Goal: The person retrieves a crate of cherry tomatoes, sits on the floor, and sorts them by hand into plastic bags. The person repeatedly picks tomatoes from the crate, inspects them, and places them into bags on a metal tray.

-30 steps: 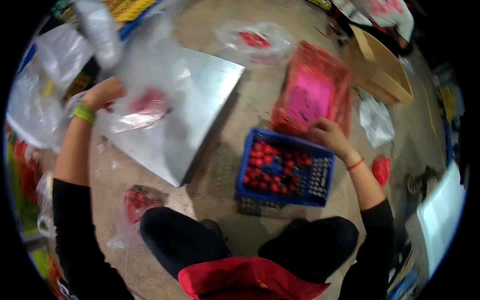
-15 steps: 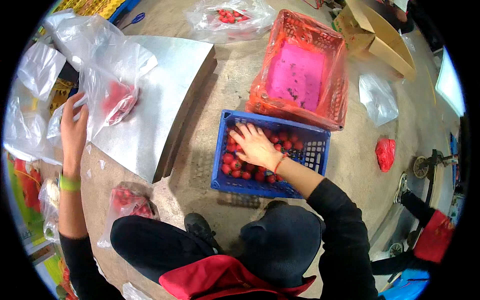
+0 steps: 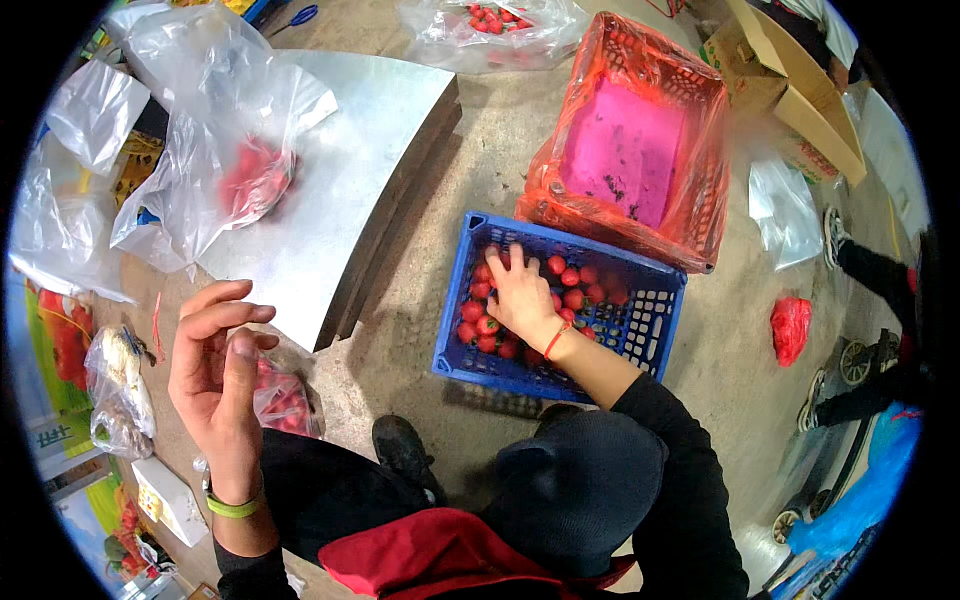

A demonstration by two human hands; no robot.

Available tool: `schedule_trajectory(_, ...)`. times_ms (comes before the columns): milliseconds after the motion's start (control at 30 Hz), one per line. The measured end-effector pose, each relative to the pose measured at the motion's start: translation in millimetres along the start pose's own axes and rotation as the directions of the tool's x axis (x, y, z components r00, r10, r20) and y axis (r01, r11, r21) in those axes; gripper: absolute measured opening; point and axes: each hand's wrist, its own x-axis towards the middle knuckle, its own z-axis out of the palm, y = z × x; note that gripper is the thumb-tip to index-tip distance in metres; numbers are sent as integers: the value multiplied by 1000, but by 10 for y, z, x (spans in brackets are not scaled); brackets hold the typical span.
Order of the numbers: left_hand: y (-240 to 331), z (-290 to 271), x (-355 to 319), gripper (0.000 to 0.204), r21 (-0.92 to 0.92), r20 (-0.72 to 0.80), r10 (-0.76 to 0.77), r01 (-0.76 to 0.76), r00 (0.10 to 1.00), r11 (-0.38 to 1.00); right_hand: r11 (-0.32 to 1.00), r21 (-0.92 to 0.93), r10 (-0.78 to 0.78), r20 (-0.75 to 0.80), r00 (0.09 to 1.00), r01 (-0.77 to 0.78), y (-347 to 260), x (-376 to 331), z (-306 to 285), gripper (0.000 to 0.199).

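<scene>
My left hand (image 3: 215, 370) is raised over my left knee with its fingers apart and nothing in it. A clear plastic bag of strawberries (image 3: 250, 175) lies beyond it on a metal sheet (image 3: 350, 200). My right hand (image 3: 520, 295) rests palm down on the strawberries (image 3: 575, 285) in a blue plastic crate (image 3: 455, 330), fingers dug in among the berries. Whether it grips any berry is hidden.
An orange crate with a pink liner (image 3: 630, 140) stands just behind the blue one. A second bag of strawberries (image 3: 490, 20) lies at the top and a small one (image 3: 285, 400) by my knee. A cardboard box (image 3: 790, 70) and a red bag (image 3: 790, 330) are to the right.
My left hand has let go of the clear bag, which now lies on the metal sheet, and has drawn back toward me. My right hand moved from the crate's rim onto the berries.
</scene>
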Motion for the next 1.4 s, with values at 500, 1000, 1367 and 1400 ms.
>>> schedule_trajectory(500, 156, -50, -2, 13, -281, 149, -37, 78, 988, 957, 970, -238, 26, -64, 998, -40, -241, 40, 11, 82)
schedule_trajectory(1000, 243, 779, 189, 21, -326, 304, 24, 80, 952, 942, 994, -96, -66, -66, 996, 60, 483, 1, -92, 77)
schedule_trajectory(1367, 289, 729, 299, 24, -349, 325, 46, 75, 945, 934, 998, 61, -26, 3, 1000, 26, 442, 129, -210, 72)
schedule_trajectory(1400, 271, 706, 307, 25, -337, 338, 15, 106, 941, 936, 999, 42, -30, 24, 999, 29, 415, 137, -264, 75)
